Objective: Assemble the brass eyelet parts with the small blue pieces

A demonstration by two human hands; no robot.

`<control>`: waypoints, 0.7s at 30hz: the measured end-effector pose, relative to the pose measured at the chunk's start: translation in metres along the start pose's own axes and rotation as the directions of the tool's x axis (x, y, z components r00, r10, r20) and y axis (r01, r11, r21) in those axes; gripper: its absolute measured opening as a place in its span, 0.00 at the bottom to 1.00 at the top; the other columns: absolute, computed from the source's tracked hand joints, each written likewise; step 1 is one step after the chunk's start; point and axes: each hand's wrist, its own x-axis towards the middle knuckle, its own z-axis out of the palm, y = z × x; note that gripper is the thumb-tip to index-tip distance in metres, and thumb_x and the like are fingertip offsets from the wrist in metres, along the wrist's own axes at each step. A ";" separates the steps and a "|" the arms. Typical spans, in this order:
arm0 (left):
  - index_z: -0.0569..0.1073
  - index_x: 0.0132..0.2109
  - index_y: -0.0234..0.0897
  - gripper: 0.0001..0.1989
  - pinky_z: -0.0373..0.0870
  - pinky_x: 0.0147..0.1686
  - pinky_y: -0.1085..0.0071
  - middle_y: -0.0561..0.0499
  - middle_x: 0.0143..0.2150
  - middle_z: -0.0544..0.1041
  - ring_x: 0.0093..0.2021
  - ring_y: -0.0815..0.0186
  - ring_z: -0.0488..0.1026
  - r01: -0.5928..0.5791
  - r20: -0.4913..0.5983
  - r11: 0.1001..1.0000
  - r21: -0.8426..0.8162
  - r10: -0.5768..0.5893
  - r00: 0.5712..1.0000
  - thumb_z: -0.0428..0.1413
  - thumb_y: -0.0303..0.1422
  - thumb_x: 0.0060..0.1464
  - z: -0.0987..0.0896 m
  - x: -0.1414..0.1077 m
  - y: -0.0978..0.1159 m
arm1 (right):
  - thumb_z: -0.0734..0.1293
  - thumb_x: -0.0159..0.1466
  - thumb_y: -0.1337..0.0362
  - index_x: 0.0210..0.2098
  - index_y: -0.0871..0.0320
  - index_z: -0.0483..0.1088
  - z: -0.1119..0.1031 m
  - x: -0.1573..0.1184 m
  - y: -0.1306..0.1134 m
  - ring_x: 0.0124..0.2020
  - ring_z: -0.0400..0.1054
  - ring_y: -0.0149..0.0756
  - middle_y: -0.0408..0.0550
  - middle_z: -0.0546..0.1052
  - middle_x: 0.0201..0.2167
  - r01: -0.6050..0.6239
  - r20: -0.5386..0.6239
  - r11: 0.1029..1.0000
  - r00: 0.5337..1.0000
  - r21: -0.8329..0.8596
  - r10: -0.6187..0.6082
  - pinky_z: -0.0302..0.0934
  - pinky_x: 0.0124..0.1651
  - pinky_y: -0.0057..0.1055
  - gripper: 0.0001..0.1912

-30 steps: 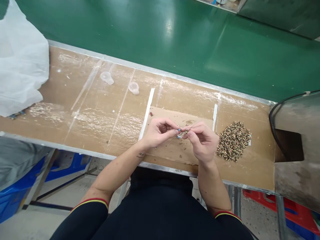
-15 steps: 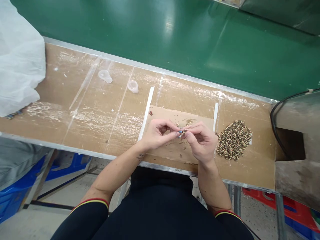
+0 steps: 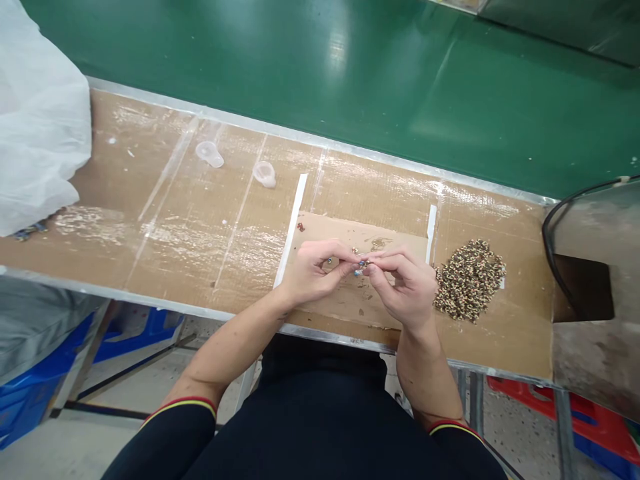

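Over a taped-down cardboard sheet (image 3: 320, 307), my left hand (image 3: 320, 270) and my right hand (image 3: 405, 280) meet fingertip to fingertip. Both pinch a tiny blue and brass-coloured piece (image 3: 363, 264) between thumb and forefinger; its exact kind is too small to make out. Right of my right hand lies a pile of small brass and dark metal parts (image 3: 470, 283). A few small bits lie on the sheet under my fingers, and a little red cluster (image 3: 301, 227) rests near its upper left corner.
Two clear plastic cups (image 3: 264, 174) lie farther left on the bench. A white plastic sheet (image 3: 40, 113) covers the far left end. A green surface (image 3: 300, 73) runs along the back. At the right stands a metal box (image 3: 595, 347) with a black cable (image 3: 547, 233).
My fingertips have shifted slightly around the small piece, and less of its blue end shows. My left fingers are a little more bent. The pile and cups stay put.
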 end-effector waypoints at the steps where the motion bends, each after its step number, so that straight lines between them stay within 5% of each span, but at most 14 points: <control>1: 0.80 0.38 0.37 0.02 0.78 0.35 0.71 0.48 0.34 0.84 0.33 0.67 0.81 -0.001 0.001 1.000 0.001 0.001 1.000 0.63 0.28 0.61 0.000 0.000 0.000 | 0.70 0.65 0.73 0.36 0.54 0.76 0.000 0.000 0.000 0.36 0.80 0.35 0.45 0.83 0.34 0.011 0.003 1.000 1.000 -0.012 -0.011 0.77 0.37 0.33 0.07; 15: 0.80 0.37 0.37 0.05 0.76 0.32 0.70 0.47 0.32 0.84 0.30 0.66 0.80 0.080 0.015 0.997 -0.021 -0.080 0.997 0.62 0.32 0.61 0.000 -0.002 0.001 | 0.70 0.66 0.73 0.37 0.53 0.75 -0.001 0.001 0.000 0.35 0.80 0.35 0.45 0.83 0.33 0.081 0.016 0.992 0.997 -0.094 -0.080 0.77 0.35 0.32 0.07; 21: 0.79 0.37 0.36 0.03 0.77 0.32 0.72 0.48 0.32 0.83 0.31 0.67 0.80 -0.020 0.004 0.999 0.028 0.020 1.000 0.61 0.28 0.61 0.000 0.000 0.003 | 0.70 0.65 0.73 0.37 0.54 0.76 -0.001 0.001 -0.001 0.34 0.80 0.35 0.46 0.83 0.33 0.045 0.021 0.997 0.999 -0.060 -0.044 0.77 0.35 0.32 0.07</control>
